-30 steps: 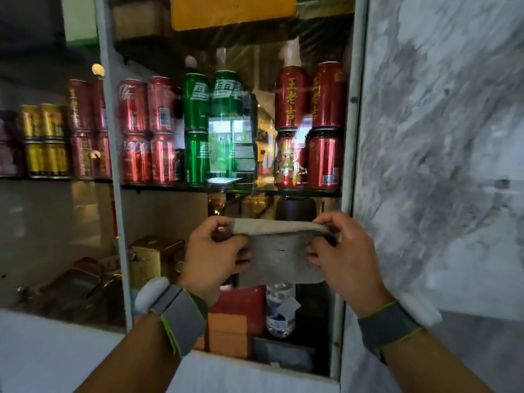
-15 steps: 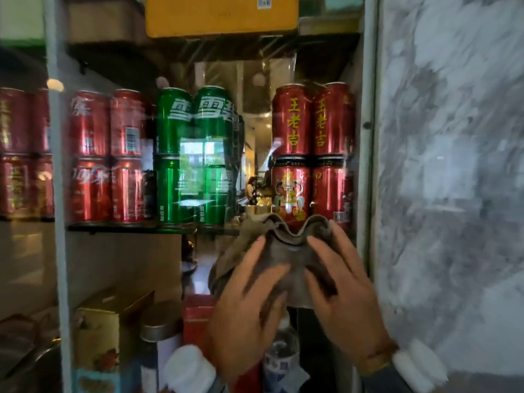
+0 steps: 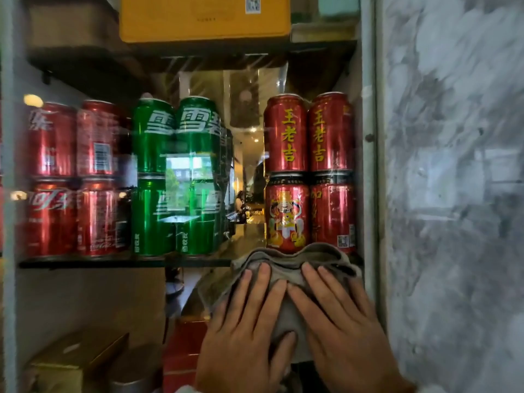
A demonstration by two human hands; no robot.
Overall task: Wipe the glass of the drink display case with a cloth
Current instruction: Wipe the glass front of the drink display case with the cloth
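Observation:
A grey-brown cloth [image 3: 295,260] is spread against the glass [image 3: 243,114] of the drink display case, low on the right, in front of the shelf edge. My left hand [image 3: 246,327] and my right hand [image 3: 343,327] lie flat on the cloth side by side, fingers spread and pointing up, pressing it to the glass. The cloth's top edge bunches in folds just under the lower red cans [image 3: 309,211]. Most of the cloth is hidden under my hands.
Behind the glass stand stacked red cola cans [image 3: 73,177], green cans [image 3: 175,177] and red herbal-tea cans. A yellow box [image 3: 204,18] sits on the upper shelf. The case's metal frame [image 3: 368,165] meets a grey marble wall [image 3: 453,194] on the right. Boxes [image 3: 76,361] fill the lower shelf.
My hands went from holding the cloth stretched between them to pressing it flat on the glass. The view moved closer to the case and the cans look bigger.

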